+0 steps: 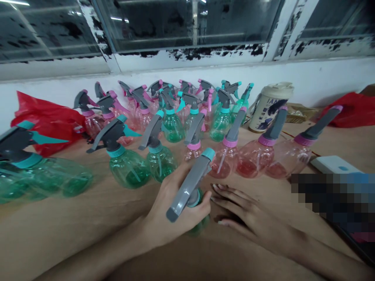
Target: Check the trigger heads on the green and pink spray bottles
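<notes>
My left hand (171, 207) is wrapped round the neck of a green spray bottle (191, 187) with a grey head and a teal nozzle. The bottle stands at the near middle of the table, its lower body partly hidden by my fingers. Just right of it, my right hand (246, 212) lies low over the tabletop, fingers stretched out and slightly apart, holding nothing. Beyond my hands stand a green spray bottle (161, 160) with a teal collar and a clear pink spray bottle (225, 160) with a pink collar.
Several more pink and green spray bottles crowd toward the wall. Red plastic bags (52, 117) lie at both sides. A lidded cup (269, 107) stands at the back right, near a white box (334, 166) and a blurred-out dark object (336, 207). Windows line the wall.
</notes>
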Demonstrator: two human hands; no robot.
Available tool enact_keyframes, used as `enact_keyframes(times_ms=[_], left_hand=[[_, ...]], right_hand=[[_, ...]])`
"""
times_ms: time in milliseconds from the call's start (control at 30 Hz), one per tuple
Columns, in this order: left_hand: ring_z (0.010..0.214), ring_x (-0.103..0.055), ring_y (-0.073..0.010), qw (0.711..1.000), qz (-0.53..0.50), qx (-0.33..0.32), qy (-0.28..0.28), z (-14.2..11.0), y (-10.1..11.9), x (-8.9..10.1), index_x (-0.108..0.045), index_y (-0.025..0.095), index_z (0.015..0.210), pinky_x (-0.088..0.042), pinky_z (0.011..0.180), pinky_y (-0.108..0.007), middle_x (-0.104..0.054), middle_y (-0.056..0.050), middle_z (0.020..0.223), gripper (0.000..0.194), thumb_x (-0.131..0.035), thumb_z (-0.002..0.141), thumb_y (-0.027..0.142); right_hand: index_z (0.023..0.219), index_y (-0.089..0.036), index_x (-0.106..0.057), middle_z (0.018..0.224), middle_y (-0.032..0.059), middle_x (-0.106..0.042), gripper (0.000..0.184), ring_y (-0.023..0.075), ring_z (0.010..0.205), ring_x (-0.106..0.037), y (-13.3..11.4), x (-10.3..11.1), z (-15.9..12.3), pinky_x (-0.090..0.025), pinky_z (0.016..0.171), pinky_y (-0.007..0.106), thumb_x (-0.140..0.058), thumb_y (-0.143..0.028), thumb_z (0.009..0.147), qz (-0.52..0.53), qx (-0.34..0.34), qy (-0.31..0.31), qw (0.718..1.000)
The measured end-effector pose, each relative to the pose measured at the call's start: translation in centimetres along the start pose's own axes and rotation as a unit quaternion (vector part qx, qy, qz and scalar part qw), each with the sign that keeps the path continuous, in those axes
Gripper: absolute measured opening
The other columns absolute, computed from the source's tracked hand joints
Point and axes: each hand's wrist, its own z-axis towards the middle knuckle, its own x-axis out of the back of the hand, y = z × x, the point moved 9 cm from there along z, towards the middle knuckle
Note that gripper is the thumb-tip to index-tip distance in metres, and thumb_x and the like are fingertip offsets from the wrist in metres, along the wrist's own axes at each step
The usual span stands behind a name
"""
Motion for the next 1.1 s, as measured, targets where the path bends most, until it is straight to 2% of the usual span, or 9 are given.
enact_keyframes(times_ms=[133,200,333,467,700,933,1100], left_hand=[[0.101,-0.059,-0.0198,0.997,0.044,-0.058,0.015,-0.3,0.6,0.0,-0.042,0.028,0.117,-0.047,0.092,-0.03,-0.059,0.001,0.111,0.049,-0.056,0.074,0.011],[0.104,-0.057,-0.02,0.996,0.056,-0.068,0.003,-0.3,0.6,-0.2,-0.037,0.028,0.12,-0.046,0.094,-0.03,-0.057,0.0,0.115,0.053,-0.056,0.074,0.01],[0.1,-0.058,-0.0182,0.995,0.052,-0.081,-0.035,-0.3,0.8,-0.5,-0.035,0.026,0.12,-0.048,0.09,-0.027,-0.056,0.0,0.111,0.054,-0.056,0.073,0.009],[0.106,-0.056,-0.0198,0.99,0.065,-0.119,-0.034,-0.2,1.8,0.0,-0.036,0.024,0.119,-0.046,0.094,-0.029,-0.054,-0.003,0.113,0.052,-0.055,0.073,0.009],[0.09,-0.061,-0.0246,0.986,-0.003,-0.165,0.017,0.1,2.2,0.9,-0.044,0.025,0.104,-0.053,0.078,-0.039,-0.057,-0.006,0.097,0.04,-0.06,0.068,0.018],[0.072,-0.059,-0.0172,0.985,-0.004,-0.169,0.024,0.2,2.2,0.9,-0.049,0.019,0.093,-0.051,0.066,-0.032,-0.055,-0.002,0.083,0.029,-0.062,0.067,0.014],[0.064,-0.057,-0.0149,0.984,0.003,-0.175,0.022,0.1,2.3,0.9,-0.049,0.02,0.084,-0.05,0.061,-0.031,-0.052,0.0,0.076,0.019,-0.062,0.071,0.014]], right_hand=[[0.136,-0.026,-0.04,0.14,0.0041,-0.046,0.049,0.0234,0.131,-0.036,0.1,-0.2,-0.1,-0.039,0.104,0.045,-0.046,-0.042,0.09,-0.01,-0.002,-0.01,1.0],[0.136,-0.026,-0.04,0.14,0.0044,-0.045,0.049,0.0235,0.131,-0.036,0.2,-0.3,-0.1,-0.039,0.104,0.046,-0.046,-0.043,0.09,-0.011,-0.004,-0.01,1.0],[0.136,-0.026,-0.04,0.141,0.004,-0.044,0.05,0.0234,0.131,-0.037,0.3,-0.3,-0.1,-0.039,0.104,0.046,-0.046,-0.043,0.09,-0.016,-0.001,-0.008,1.0],[0.136,-0.024,-0.041,0.141,0.0044,-0.044,0.049,0.023,0.131,-0.036,0.1,-0.3,-0.1,-0.038,0.104,0.044,-0.046,-0.042,0.09,-0.022,0.001,-0.01,1.0],[0.133,-0.023,-0.045,0.14,0.0057,-0.045,0.047,0.0233,0.129,-0.038,-0.1,0.2,-0.1,-0.04,0.103,0.044,-0.049,-0.039,0.09,-0.01,0.006,0.013,1.0],[0.133,-0.023,-0.045,0.139,0.0056,-0.046,0.047,0.0231,0.129,-0.039,0.0,0.0,-0.2,-0.039,0.104,0.044,-0.048,-0.041,0.09,-0.014,0.002,0.0,1.0],[0.132,-0.023,-0.046,0.14,0.0053,-0.046,0.046,0.0232,0.129,-0.038,0.0,0.0,-0.1,-0.039,0.104,0.044,-0.047,-0.042,0.09,-0.019,-0.002,-0.005,1.0]])
